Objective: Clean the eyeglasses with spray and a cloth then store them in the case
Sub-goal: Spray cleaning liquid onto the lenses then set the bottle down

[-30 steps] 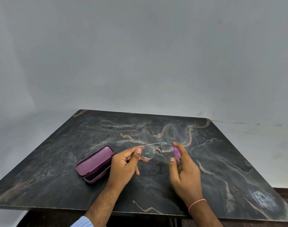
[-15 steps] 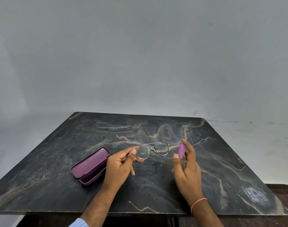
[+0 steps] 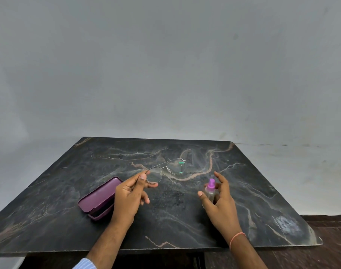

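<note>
Thin metal-framed eyeglasses (image 3: 166, 169) hang above the dark marble table (image 3: 253, 191), tilted up toward the right. My left hand (image 3: 130, 195) pinches them at the rim of the left lens. My right hand (image 3: 219, 200) holds a small clear spray bottle (image 3: 211, 191) with a pink nozzle, upright, to the right of the glasses and apart from them. Its index finger and thumb are spread on either side of the nozzle. A purple glasses case (image 3: 98, 199) lies open on the table just left of my left hand. No cloth shows.
The table's front edge (image 3: 165, 249) runs just under my wrists. A plain grey wall rises behind the table. Brown floor shows at the lower right.
My right hand has carried the spray bottle away from the glasses, to the right and lower. My left hand has tilted the glasses so the right lens points up and away.
</note>
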`<state>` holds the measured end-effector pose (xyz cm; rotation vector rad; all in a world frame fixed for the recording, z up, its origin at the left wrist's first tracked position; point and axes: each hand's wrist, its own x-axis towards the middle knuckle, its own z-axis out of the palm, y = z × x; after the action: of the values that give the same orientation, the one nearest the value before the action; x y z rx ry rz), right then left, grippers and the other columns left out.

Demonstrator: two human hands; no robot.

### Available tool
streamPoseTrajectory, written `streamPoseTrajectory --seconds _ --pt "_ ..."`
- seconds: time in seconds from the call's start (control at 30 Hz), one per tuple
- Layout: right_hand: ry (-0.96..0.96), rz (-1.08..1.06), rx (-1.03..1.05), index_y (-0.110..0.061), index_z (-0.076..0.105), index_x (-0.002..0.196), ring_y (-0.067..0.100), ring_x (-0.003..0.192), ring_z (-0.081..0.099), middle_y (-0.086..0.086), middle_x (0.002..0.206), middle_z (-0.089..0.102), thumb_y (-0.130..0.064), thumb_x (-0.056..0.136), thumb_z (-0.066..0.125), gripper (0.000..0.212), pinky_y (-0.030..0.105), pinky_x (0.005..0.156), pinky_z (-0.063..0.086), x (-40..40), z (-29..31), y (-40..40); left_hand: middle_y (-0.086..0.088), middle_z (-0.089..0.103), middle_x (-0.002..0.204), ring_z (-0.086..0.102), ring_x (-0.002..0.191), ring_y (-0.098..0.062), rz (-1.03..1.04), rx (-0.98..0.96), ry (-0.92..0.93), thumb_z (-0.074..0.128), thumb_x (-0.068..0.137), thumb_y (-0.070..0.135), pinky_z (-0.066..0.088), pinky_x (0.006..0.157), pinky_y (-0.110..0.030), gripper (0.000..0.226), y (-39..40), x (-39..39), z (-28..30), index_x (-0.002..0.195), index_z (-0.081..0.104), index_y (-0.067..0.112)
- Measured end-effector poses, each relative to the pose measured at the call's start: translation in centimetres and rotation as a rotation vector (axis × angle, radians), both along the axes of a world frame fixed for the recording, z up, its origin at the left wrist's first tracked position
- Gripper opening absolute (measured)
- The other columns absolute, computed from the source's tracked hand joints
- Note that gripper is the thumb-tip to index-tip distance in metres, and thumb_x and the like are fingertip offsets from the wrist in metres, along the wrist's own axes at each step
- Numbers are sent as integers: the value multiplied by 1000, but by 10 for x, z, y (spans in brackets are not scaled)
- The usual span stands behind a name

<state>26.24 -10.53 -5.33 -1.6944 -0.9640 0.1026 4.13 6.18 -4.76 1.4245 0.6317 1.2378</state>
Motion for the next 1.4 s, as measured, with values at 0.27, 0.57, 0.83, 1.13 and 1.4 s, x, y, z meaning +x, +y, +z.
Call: streamPoseTrajectory --seconds 0.27,0.57,0.83,1.13,1.4 --pt "-386 -233 224 -30 49 150 10 149 34 -13 159 35 -42 92 81 68 27 119 34 -20 3 -7 -8 88 100 64 47 -6 -105 -301 -261 69 96 42 44 40 -16 29 -9 -1 17 115 85 27" --pt "319 180 1 -16 79 99 10 56 48 -10 67 57 -54 104 61 42 30 53 41 -86 39 33 -3 84 89 54 40 -3 -190 -491 -386 72 92 42 38 36 -14 29 -34 5 20 113 86 27" --pt "1053 437 -89 -21 82 77 6 47 37 -8 64 52 -50 103 67 42 20 44 25 -108 68 63 2 79 79 49 36 0 -255 -524 -422 68 94 39 33 35 -13 26 -52 2 28 106 90 32" --pt "912 420 57 -21 71 76 5 49 47 -5 61 60 -30 108 63 34 19 48 37 -114 75 77 -4 81 82 55 39 -5 -311 -501 -444 74 90 41 41 37 -15 36 -45 -1 28 119 87 24" --pt "658 308 141 -15 74 73 11 53 56 -2 58 63 -27 108 66 38 22 52 48 -101 85 80 -14 85 108 72 58 -13 -331 -361 -233 57 98 59 49 48 -23 49 -38 -10 31 136 77 36"
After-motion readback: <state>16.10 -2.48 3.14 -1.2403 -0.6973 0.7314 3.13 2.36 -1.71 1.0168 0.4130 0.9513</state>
